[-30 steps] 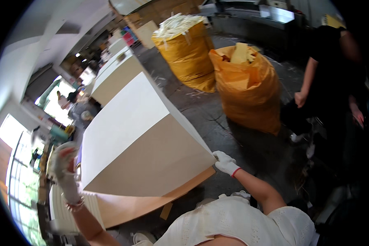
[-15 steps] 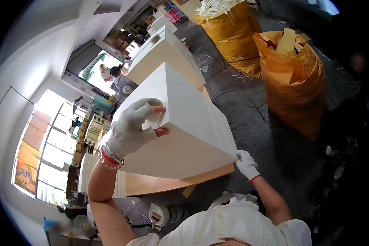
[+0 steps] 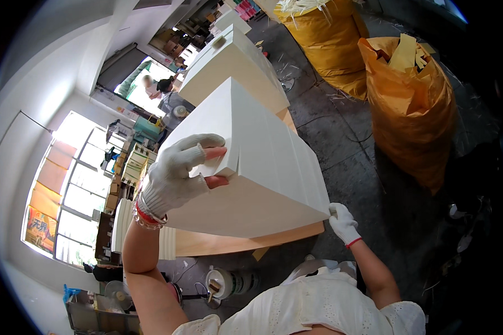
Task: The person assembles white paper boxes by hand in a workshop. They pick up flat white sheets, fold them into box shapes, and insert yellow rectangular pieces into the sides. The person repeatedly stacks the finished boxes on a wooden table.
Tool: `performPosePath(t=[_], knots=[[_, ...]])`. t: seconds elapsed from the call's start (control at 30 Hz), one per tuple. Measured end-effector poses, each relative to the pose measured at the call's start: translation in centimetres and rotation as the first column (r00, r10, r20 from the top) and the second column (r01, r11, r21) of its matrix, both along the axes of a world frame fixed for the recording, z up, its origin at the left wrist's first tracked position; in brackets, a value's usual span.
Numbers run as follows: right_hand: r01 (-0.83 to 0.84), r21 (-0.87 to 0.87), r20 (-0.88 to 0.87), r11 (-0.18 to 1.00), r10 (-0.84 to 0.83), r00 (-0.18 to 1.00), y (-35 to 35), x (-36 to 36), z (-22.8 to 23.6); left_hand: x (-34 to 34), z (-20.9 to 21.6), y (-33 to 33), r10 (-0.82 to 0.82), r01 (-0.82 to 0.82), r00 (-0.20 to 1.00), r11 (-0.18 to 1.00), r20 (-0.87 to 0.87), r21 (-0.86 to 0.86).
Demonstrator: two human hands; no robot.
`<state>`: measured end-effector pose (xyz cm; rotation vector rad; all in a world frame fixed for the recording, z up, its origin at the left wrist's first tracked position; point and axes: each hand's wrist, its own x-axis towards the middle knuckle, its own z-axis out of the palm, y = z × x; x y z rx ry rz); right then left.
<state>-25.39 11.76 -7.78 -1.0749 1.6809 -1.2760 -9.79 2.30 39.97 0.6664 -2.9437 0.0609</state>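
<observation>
A tall stack of large white paper sheets (image 3: 279, 162) stands in front of me. My left hand (image 3: 179, 173), in a white knit glove with the thumb and index fingertips bare, is at its near top corner. Thumb and finger grip a layer of sheets there, and a narrow gap shows between this layer and the sheets beside it. At the stack's lower right corner is my right hand (image 3: 343, 224), also gloved, its fingers curled against the edge. What lies inside those fingers is mostly hidden.
A wooden board (image 3: 207, 243) lies under the stack. More paper stacks (image 3: 235, 70) stand behind it. Two orange sacks, one with paper scraps (image 3: 411, 117) and one with shredded strips (image 3: 318, 44), are at the right. A white bucket (image 3: 221, 283) stands near me; a person (image 3: 170, 100) works farther back.
At the left hand, the top corner of the sheets has parted from the stack, opening a slit. Both hands keep their places on the stack while the view shifts slightly.
</observation>
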Motion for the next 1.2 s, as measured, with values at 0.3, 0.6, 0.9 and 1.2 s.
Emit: performPosePath(t=[0.3, 0.6, 0.9, 1.2], knots=[[0.001, 0.010, 0.041, 1.000, -0.001, 0.999, 0.0, -0.3, 0.0, -0.2, -0.4, -0.4, 0.031, -0.030, 0.999, 0.999, -0.024, 0.018], [0.075, -0.099, 0.034, 0.992, -0.072, 0.997, 0.5, 0.4, -1.1, -1.6, 1.2, -5.0, 0.406, -0.359, 0.891, 0.904, -0.205, 0.230], [0.107, -0.202, 0.042, 0.973, -0.100, 0.994, 0.8, 1.3, -2.0, -11.0, 0.9, -11.4, 0.705, -0.719, 0.636, 0.689, 0.314, -0.091], [0.130, -0.193, 0.077, 0.972, -0.117, 0.990, 0.6, 0.7, -1.5, -10.0, 1.2, -12.4, 0.731, -0.799, 0.594, 0.585, 0.336, 0.140]])
